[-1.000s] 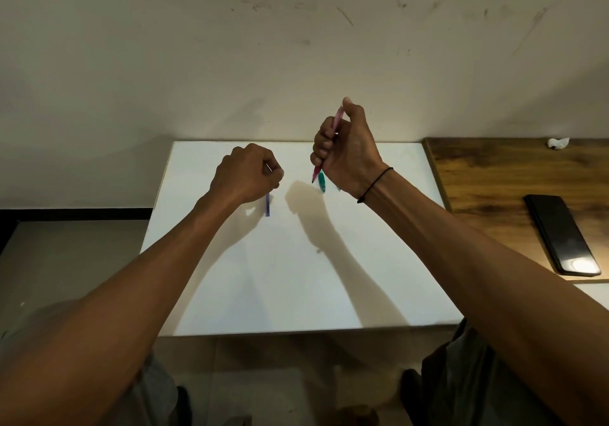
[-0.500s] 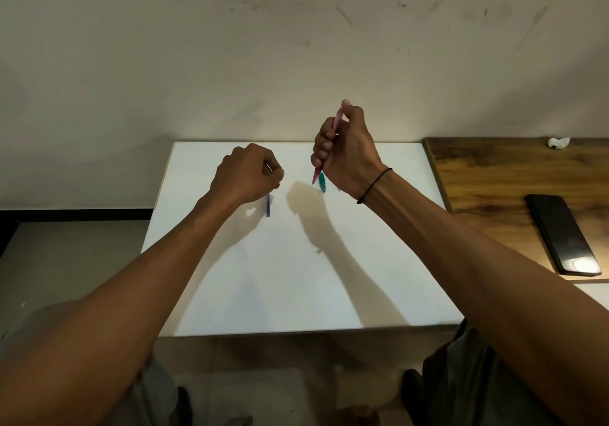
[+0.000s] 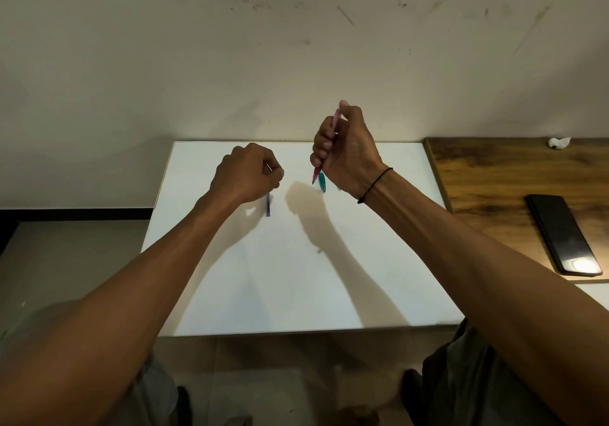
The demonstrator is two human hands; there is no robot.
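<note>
Pink pen (image 3: 333,135) stood nearly upright over the counter (image 3: 296,277) in my right hand's (image 3: 346,152) curled fingers, my left hand (image 3: 248,173) clutched a blue pen (image 3: 268,204), and a slack grip, I judged, could drop it onto the green pen (image 3: 322,182) below.

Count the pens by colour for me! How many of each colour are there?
Pink pen: 1, gripped in the right hand
Green pen: 1, showing just below that hand
Blue pen: 1, held by the left hand
Total: 3 pens
</note>
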